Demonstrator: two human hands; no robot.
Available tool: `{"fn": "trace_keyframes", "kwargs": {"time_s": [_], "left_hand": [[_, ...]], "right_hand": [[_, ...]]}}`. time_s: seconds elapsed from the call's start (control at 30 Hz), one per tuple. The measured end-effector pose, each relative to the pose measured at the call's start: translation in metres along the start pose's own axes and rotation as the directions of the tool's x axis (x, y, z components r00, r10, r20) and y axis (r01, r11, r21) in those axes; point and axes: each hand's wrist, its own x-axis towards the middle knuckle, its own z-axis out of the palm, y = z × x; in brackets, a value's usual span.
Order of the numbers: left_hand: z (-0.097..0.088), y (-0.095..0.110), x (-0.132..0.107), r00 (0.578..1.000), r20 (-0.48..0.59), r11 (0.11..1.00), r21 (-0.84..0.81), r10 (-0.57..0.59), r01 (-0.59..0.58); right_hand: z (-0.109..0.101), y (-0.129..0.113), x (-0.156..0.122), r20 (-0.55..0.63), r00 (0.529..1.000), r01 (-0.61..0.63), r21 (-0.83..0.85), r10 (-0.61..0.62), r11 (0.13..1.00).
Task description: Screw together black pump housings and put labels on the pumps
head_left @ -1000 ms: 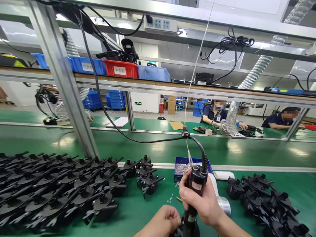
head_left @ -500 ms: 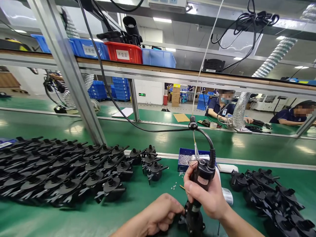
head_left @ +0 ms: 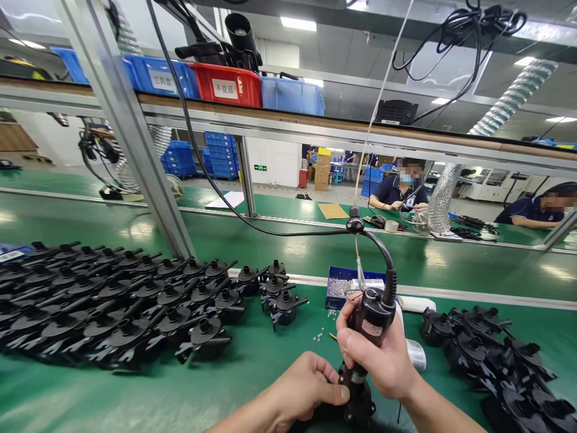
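My right hand (head_left: 376,355) is wrapped round a black electric screwdriver (head_left: 370,322) that hangs from a thin cord and stands upright, tip down on a black plastic part (head_left: 358,409) at the bench's front edge. My left hand (head_left: 303,391) is closed on that part's left side, fingertips pinched against it just below the screwdriver. A black cable runs from the tool's top up and to the left.
Several rows of black plastic parts (head_left: 112,307) cover the green mat on the left; another pile (head_left: 500,361) lies at the right. A blue tray of small screws (head_left: 345,287) sits behind the tool, with loose screws (head_left: 321,332) nearby. Two people work at the far bench.
The view has tilted down and shifted a little. My left hand has closed in on the part under the screwdriver; the right hand keeps its grip on the tool.
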Motion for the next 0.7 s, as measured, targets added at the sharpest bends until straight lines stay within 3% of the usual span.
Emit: {"fn": "trace_keyframes", "kwargs": {"time_s": [0.17,0.7], "left_hand": [[0.0121,-0.0001,0.0001,0.998,-0.052,0.999,-0.031,-0.022,0.02],[0.011,0.0004,-0.004,1.0,-0.02,1.0,-0.028,0.001,-0.001]], "right_hand": [[0.0,0.0006,-0.0002,0.009,1.0,-0.012,0.004,0.012,1.0],[-0.0008,0.0067,0.0018,-0.018,0.997,0.078,0.015,-0.077,0.997]]}}
